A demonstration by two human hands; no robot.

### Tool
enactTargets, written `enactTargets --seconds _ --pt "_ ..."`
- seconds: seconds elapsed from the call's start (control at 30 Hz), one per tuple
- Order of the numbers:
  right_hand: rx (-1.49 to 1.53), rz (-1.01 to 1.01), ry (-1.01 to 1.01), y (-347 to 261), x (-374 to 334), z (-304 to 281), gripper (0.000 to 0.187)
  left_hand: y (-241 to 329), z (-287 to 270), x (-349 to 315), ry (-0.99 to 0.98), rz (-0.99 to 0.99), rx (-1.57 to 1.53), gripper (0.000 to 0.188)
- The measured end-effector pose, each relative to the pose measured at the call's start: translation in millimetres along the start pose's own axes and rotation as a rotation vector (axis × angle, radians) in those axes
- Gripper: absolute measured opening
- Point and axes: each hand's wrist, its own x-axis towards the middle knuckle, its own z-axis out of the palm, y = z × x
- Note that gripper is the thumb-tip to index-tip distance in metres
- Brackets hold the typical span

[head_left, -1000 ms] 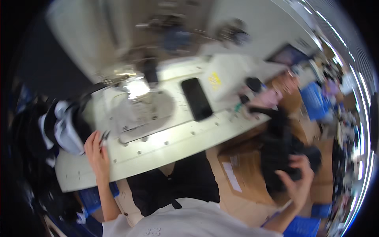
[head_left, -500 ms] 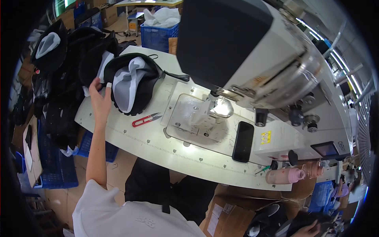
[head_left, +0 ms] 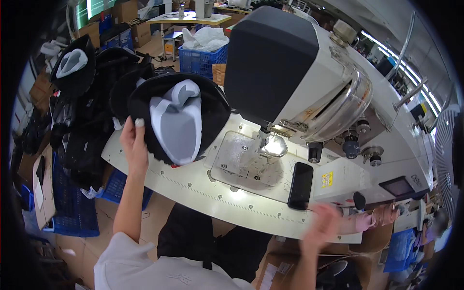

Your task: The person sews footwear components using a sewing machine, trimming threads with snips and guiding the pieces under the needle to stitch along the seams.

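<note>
My left hand (head_left: pixel 135 144) grips the left edge of a black hat (head_left: pixel 215 108) with a grey and white lining, thumb on the brim. The hat is tilted with its inside facing me, above the left part of the pale sewing table (head_left: pixel 166 186). Beneath it, only a bit of red handle shows from the thread snips (head_left: pixel 175 166). My right hand (head_left: pixel 323 224), smeared by motion, is over the table's right front edge, near a black phone (head_left: pixel 300 186) and a pink bottle (head_left: pixel 365 222). Whether it holds anything cannot be made out.
A large sewing machine (head_left: pixel 273 67) overhangs the table, its lit needle area (head_left: pixel 273 147) right of the hat. Black hats and fabric (head_left: pixel 79 130) are heaped at the left. Blue crates (head_left: pixel 77 222) stand below them; a cardboard box (head_left: pixel 374 241) sits under the table's right end.
My left hand has lifted the hat and brought it nearer and rightward, covering most of the snips. My right hand has risen from the box at lower right to the table edge. The view has shifted slightly.
</note>
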Motion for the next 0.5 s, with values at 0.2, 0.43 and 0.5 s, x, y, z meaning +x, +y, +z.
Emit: enactTargets --seconds 0.2,0.43,0.5 --pt "1.240 1.132 -0.795 6.3 1.0 154.8 0.055 17.0 -55.9 -100.4 -0.086 -0.020 -0.437 0.034" --pt "0.781 1.060 -0.756 13.9 3.5 162.1 0.047 -40.9 -47.0 -110.2 -0.269 -0.485 -0.321 0.046" --pt "0.965 1.113 -0.645 7.5 9.4 156.9 0.035 -70.6 -55.2 -92.4 -0.341 -1.007 -0.615 0.062"
